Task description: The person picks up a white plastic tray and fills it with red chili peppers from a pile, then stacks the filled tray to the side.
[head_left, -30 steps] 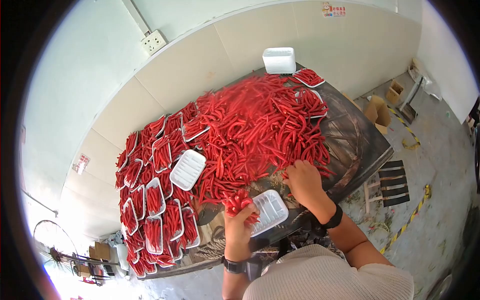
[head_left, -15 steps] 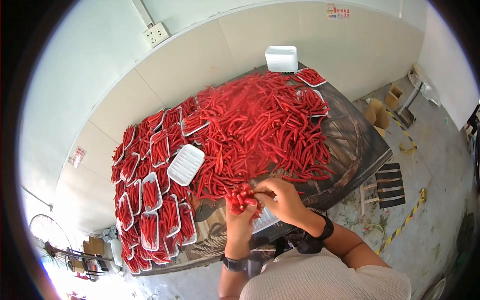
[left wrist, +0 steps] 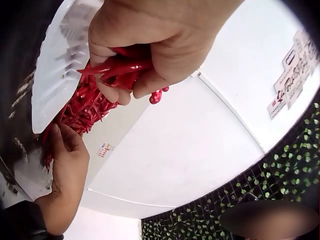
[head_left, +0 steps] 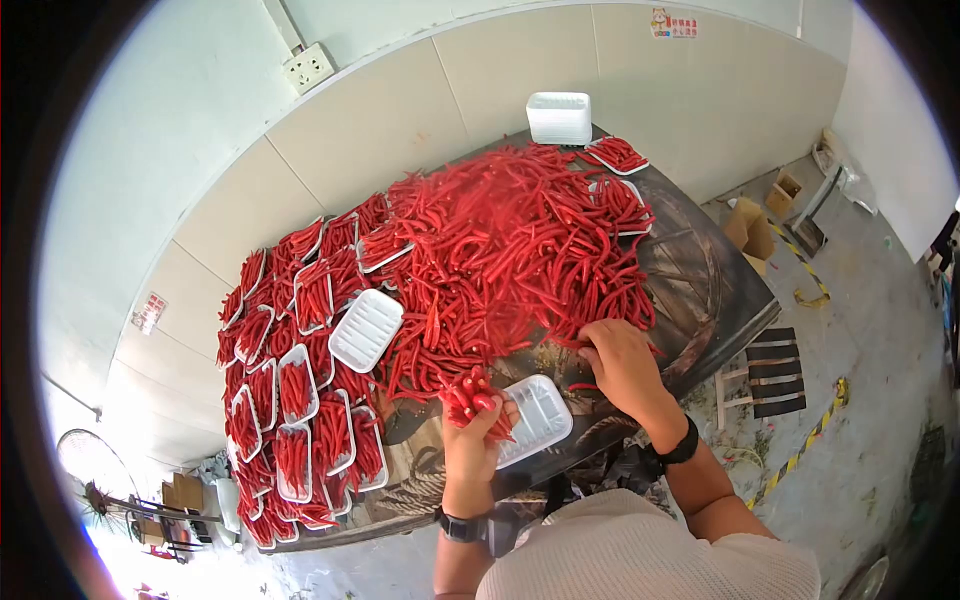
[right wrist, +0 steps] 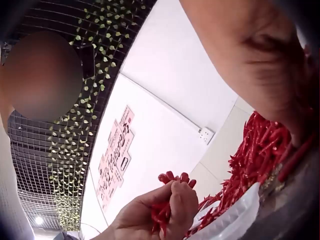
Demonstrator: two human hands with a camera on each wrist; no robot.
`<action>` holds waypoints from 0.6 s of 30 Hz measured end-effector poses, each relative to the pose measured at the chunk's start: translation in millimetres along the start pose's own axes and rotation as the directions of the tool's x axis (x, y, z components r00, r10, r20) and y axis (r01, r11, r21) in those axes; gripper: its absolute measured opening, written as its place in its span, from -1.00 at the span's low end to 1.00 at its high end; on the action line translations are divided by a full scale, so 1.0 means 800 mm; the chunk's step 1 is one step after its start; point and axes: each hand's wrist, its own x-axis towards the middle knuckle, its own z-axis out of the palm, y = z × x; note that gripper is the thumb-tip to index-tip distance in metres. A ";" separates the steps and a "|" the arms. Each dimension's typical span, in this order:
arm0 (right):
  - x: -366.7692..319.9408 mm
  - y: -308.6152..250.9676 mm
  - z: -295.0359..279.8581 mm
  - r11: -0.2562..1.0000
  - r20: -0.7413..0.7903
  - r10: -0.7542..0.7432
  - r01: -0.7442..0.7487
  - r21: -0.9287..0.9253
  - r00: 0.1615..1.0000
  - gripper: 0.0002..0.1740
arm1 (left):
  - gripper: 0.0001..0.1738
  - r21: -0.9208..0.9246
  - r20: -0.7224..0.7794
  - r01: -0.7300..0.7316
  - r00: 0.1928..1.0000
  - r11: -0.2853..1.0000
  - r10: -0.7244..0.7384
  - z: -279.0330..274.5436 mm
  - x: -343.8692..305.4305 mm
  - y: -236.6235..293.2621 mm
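My left hand point(head_left: 472, 448) grips a bunch of red chili peppers point(head_left: 468, 400), their stem ends sticking up past the thumb and forefinger. In the left wrist view pepper tips point(left wrist: 125, 67) show between the curled fingers. Just right of that hand an unfilled white foam tray point(head_left: 540, 418) lies at the table's front edge. My right hand point(head_left: 622, 368) reaches down to the front edge of the large chili heap point(head_left: 520, 250). Its fingertips are hidden there, and I cannot tell whether they hold a pepper. A few loose chilies point(head_left: 582, 387) lie close by on the table.
Many filled chili trays point(head_left: 295, 385) overlap on the table's left side. Another unfilled white tray point(head_left: 366, 330) rests beside the heap. A stack of white trays point(head_left: 560, 118) stands at the back, near a filled tray point(head_left: 617, 155). A slatted stool point(head_left: 775, 372) is on the floor at right.
My right hand was at the heap, came over to the bunch in the left hand, then went back to the heap's front edge. The left hand keeps its grip on the bunch.
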 end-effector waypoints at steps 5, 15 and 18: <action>0.002 -0.037 -0.021 0.896 0.233 -0.226 0.108 0.430 0.946 -0.81 | -0.52 0.136 -0.020 -0.197 0.979 0.971 0.201 -0.008 0.001 -0.001; -0.003 -0.059 -0.010 0.816 0.124 -0.104 0.014 0.578 0.987 -0.70 | -0.35 0.249 0.183 0.225 0.944 0.942 -0.274 -0.011 -0.009 0.010; -0.003 -0.019 -0.016 0.948 0.067 -0.052 0.029 0.316 0.996 -0.69 | -0.37 0.103 0.141 0.186 0.970 0.977 -0.200 -0.002 -0.011 0.001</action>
